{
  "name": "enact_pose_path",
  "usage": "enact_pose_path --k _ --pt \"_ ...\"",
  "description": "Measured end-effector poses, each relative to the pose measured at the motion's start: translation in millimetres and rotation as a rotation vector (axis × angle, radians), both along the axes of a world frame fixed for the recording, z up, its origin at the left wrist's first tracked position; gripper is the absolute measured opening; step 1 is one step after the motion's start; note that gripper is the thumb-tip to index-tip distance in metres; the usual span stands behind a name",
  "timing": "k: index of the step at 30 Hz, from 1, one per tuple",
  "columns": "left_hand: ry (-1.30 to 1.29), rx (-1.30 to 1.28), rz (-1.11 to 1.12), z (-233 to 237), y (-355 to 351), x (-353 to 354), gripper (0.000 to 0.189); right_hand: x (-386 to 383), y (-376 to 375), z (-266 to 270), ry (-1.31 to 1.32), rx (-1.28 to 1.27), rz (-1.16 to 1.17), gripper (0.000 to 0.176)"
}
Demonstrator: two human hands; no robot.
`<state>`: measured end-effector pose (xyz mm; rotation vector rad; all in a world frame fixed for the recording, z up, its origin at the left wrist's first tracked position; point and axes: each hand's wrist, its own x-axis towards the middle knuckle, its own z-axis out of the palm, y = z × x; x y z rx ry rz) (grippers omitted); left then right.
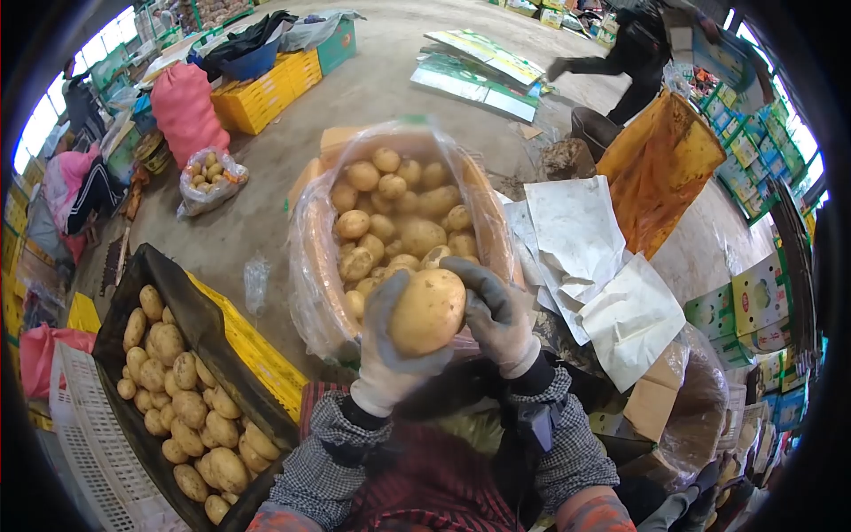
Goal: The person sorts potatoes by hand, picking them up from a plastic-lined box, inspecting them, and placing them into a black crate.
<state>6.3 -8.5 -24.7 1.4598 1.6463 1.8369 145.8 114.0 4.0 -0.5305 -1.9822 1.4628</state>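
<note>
- Lower left: potatoes (189,408) fill a black-lined crate (244,341); a knock to it could roll the upper ones out.
- Centre: the left grip (384,353) cups a large potato (427,312) from its left and underside, at the lower end of a box (490,222). Smooth glove fabric on a rounded skin could let it slip, bruising it or those in the box.
- Just right: the right grip (501,324) closes against the potato's upper right side; if either side eases first, it could tip. The loose liner (306,293) could snag a finger.
- Hidden, lower left: the crate's deeper layers.
- Hidden, centre: the potato's underside, the right thumb's exact contact, and the box's lower rim, behind the hands.
- Upper right: a person (640,49) is blurred and partly cut off by the dark lens edge.
</note>
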Motion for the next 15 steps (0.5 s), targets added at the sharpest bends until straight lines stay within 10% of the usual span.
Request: enact_pose_path --k 9,15 --pt "-1.279 -0.001 -0.485 23 -4 6 0.081 0 6 8 0.012 -0.289 0.014 0.048" --pt "-1.45 -0.028 -0.527 19 -2 2 0.081 -2 3 5 -0.049 -0.23 0.153 0.063"
